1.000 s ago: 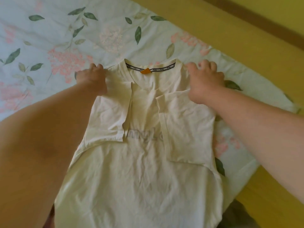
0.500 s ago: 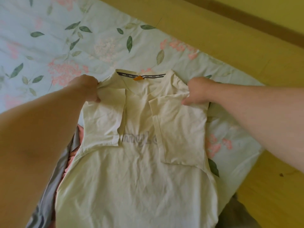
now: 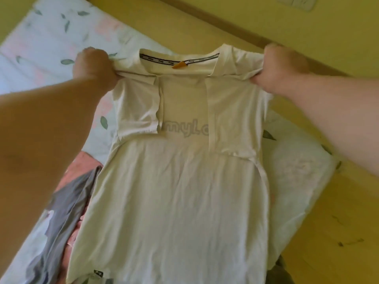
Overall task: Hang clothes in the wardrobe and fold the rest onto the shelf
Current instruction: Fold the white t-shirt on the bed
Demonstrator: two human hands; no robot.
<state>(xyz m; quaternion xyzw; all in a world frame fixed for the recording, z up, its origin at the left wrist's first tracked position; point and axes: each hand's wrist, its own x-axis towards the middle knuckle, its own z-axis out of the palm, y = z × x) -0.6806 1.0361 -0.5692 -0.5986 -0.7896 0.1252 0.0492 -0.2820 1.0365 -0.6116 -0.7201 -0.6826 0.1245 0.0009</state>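
1 cream T-shirt (image 3: pixel 180 191), front up, stretched between 2 hands at the shoulders, collar toward the far side of the bed (image 3: pixel 51 37), body running down along the bed's right edge. 2 sleeves (image 3: pixel 137 111) folded in over the chest, partly covering the grey print. 1 orange tag (image 3: pixel 179 65) at the neckline. Left hand (image 3: pixel 93 66) fisted on the left shoulder fabric, right hand (image 3: pixel 281 68) fisted on the right shoulder fabric. Can't tell if the collar end is off the sheet. 1 grey garment (image 3: pixel 67 212) and 1 pink garment (image 3: pixel 82 162) beside the shirt's left edge. Yellow floor (image 3: pixel 328 232) right of the bed.
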